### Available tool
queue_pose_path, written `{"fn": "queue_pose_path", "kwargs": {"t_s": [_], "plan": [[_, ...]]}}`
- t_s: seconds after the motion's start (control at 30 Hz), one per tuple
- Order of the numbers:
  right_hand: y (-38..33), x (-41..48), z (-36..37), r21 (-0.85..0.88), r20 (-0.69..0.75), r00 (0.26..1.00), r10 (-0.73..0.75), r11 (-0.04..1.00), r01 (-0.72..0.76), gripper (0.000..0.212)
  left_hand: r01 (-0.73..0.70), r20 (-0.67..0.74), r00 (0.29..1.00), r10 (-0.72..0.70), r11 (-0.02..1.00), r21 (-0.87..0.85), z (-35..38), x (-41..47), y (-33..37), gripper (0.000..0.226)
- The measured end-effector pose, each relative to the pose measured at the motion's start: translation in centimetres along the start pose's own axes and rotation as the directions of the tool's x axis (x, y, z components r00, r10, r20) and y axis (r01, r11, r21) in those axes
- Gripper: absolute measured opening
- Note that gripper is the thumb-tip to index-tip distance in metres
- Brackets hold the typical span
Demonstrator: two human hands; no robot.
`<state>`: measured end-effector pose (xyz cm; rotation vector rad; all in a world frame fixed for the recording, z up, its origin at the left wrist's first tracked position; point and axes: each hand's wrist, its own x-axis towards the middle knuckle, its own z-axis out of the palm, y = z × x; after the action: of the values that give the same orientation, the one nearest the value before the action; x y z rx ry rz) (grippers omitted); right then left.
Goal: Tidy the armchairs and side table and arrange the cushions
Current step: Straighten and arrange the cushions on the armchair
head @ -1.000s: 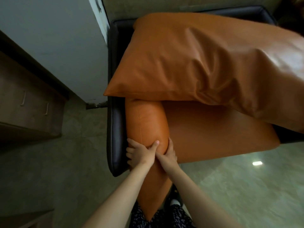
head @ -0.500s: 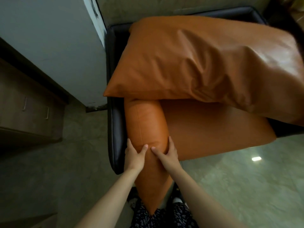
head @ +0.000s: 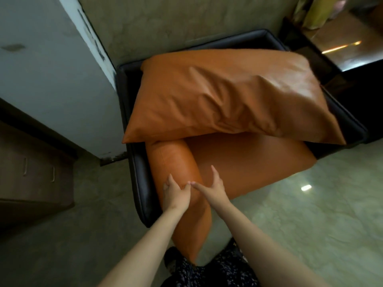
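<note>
A dark armchair (head: pixel 141 183) holds an orange seat cushion (head: pixel 248 162). A large orange back cushion (head: pixel 228 96) lies slumped across the seat, creased in the middle. A narrow orange side cushion (head: pixel 174 160) stands along the chair's left arm, its lower end hanging past the front edge toward my legs. My left hand (head: pixel 175 192) grips its left side with the thumb on top. My right hand (head: pixel 211 188) holds its right side, fingers down between it and the seat cushion. My thumb tips touch on top of the cushion.
A dark side table (head: pixel 352 52) with a glossy top stands right of the chair, yellowish fabric (head: pixel 315 13) behind it. A white wall corner (head: pixel 62 79) and a low brown drawer cabinet (head: pixel 31 172) are on the left. Polished floor (head: pixel 310 214) spreads to the right.
My hands shifted from overlapping on the side cushion to either side of it, thumbs meeting. The view pulled back, bringing the side table into sight.
</note>
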<state>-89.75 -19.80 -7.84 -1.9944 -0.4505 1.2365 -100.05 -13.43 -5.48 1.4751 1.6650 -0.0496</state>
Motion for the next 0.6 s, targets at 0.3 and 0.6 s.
{"fn": "queue_pose_path", "kwargs": {"t_s": [0.3,0.6], "plan": [[-4.4,0.8,-10.9,-0.066,-0.118,0.986,-0.121,0.991,0.114,0.098,-0.174,-0.001,0.985,0.174,0.984,-0.047,1.2,-3.1,10.7,0.072],[-6.2,3.0,-24.4,-0.17,-0.272,0.931,-0.243,0.964,0.203,0.093,-0.366,-0.05,0.926,0.374,0.923,0.123,8.8,-4.2,20.0,0.083]]}}
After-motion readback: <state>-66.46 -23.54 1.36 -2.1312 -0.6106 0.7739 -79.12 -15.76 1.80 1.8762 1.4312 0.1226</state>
